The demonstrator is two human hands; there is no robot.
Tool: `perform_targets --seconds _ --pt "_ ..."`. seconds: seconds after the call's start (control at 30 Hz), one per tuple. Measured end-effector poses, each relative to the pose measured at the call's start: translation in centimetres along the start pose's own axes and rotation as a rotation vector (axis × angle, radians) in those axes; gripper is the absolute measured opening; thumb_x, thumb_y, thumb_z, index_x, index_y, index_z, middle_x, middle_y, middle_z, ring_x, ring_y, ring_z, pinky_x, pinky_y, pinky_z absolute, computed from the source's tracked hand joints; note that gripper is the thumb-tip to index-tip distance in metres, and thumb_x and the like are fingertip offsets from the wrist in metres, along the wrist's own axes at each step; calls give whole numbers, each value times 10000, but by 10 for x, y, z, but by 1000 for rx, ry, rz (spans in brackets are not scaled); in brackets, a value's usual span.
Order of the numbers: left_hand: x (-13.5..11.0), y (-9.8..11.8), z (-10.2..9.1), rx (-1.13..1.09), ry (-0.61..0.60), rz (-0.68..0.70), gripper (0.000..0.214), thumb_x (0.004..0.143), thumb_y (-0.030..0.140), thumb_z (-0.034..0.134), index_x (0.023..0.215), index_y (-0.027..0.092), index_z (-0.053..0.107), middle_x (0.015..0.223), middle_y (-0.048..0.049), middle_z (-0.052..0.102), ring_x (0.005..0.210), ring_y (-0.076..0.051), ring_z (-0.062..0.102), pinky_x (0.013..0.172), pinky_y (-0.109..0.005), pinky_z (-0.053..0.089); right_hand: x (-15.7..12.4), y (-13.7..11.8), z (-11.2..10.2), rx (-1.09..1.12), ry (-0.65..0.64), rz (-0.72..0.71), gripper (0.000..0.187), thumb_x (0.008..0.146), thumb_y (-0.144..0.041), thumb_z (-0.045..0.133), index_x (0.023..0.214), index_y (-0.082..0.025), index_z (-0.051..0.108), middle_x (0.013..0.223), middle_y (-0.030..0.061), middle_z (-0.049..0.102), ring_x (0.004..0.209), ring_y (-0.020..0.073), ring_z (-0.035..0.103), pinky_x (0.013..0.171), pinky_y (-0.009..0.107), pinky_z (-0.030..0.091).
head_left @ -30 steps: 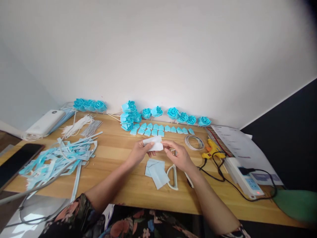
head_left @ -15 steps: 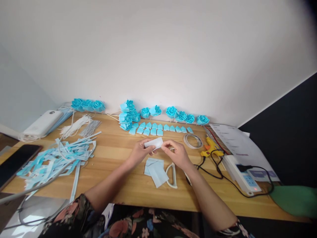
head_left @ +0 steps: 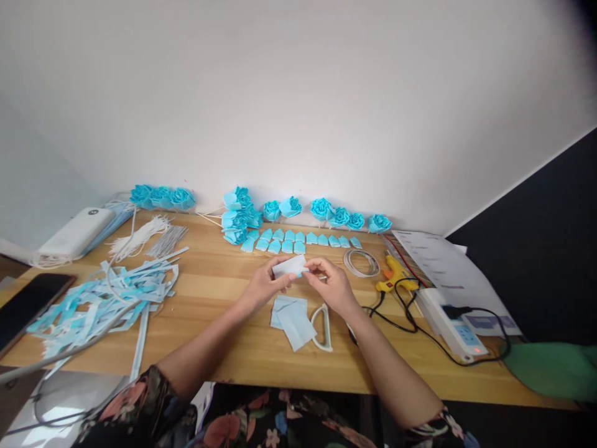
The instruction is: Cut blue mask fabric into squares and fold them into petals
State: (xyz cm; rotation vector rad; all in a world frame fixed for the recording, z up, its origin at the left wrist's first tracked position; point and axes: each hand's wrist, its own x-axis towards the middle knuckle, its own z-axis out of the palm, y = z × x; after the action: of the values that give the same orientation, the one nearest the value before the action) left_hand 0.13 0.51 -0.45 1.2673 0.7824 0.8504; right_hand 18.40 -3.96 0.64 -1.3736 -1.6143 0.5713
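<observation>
A small pale sheet of mask-like fabric [head_left: 288,266] is held up between both hands over the middle of the table. My left hand [head_left: 267,281] pinches its left part, thumb in front and fingers behind. The fingertips of my right hand [head_left: 330,283] are closed on its right edge, where a bit of blue shows. Just below lie several pale blue fabric pieces [head_left: 295,325], overlapping on the wood. Beside them is a white-handled tool [head_left: 321,328], perhaps scissors; the right wrist hides the rest of it.
Blue fabric roses [head_left: 237,218] line the wall, with folded blue petals [head_left: 289,236] in rows before them. To the right are a wire coil [head_left: 361,263], yellow glue gun [head_left: 396,274] and power strip [head_left: 454,326]. Fabric strips [head_left: 116,292] and a phone [head_left: 35,308] lie left.
The sheet has tilted, its right end now higher, and a blue bit has appeared at its right edge under my right fingertips. Both hands keep their hold in nearly the same place.
</observation>
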Motion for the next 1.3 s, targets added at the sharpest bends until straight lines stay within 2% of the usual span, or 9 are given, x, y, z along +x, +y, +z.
perform_targets --seconds 0.1,0.27,0.47,0.53,0.7,0.87,0.93,1.1,1.3 --pt "0 -1 0 38 33 14 586 672 348 744 1185 133 558 819 -22 625 569 -94 530 523 -228 453 0 -2 0 15 -2 25 160 815 -289 632 950 -203 636 816 21 684 744 165 643 659 253 480" --pt "-1 4 -1 71 59 24 513 708 312 689 1174 132 572 810 -16 612 556 -78 491 542 -223 441 0 -7 -1 87 -47 55 311 822 -279 623 1124 -209 600 837 18 687 747 159 628 677 259 480" --pt "-3 5 0 139 53 56 470 732 271 659 1181 157 583 1010 -57 636 602 -79 488 569 -219 416 0 -4 -1 286 -188 88 610 830 -301 628 1394 -219 410 958 41 675 807 162 623 717 273 495" --pt "-4 3 1 153 35 80 466 740 260 648 1194 178 584 1066 -60 626 622 -84 496 581 -222 413 0 -5 -1 232 -203 98 600 823 -287 630 1388 -229 436 920 30 667 781 160 615 710 273 495" --pt "-5 3 2 129 2 104 479 751 259 643 1219 194 572 975 -43 625 668 -105 520 620 -230 423 -1 -8 -1 83 -157 105 521 801 -249 627 1316 -236 548 764 -10 620 660 139 569 643 257 487" --pt "-5 8 4 -8 21 83 628 713 327 713 1281 166 502 897 -38 627 699 -122 542 607 -230 439 -1 -7 -1 137 -108 116 486 808 -271 630 1289 -226 568 900 26 697 787 169 637 726 278 511" --pt "-4 7 3 -41 -18 24 609 694 390 734 1212 137 536 801 -23 616 624 -115 525 548 -229 431 -1 -7 -1 182 -81 117 484 817 -285 626 1291 -213 563 975 46 707 842 178 649 750 279 513" --pt "-2 -1 1 6 -49 -103 425 673 535 715 744 124 630 575 14 543 484 -86 464 495 -230 392 -1 -7 -1 186 -53 113 486 818 -298 628 1290 -203 565 956 49 714 816 174 651 734 275 513" --pt "-2 -2 0 5 5 -76 400 683 529 705 670 134 642 548 14 545 486 -90 465 514 -231 371 0 -7 1 176 -51 115 474 799 -288 637 1261 -201 584 1001 56 714 826 179 658 734 281 522"
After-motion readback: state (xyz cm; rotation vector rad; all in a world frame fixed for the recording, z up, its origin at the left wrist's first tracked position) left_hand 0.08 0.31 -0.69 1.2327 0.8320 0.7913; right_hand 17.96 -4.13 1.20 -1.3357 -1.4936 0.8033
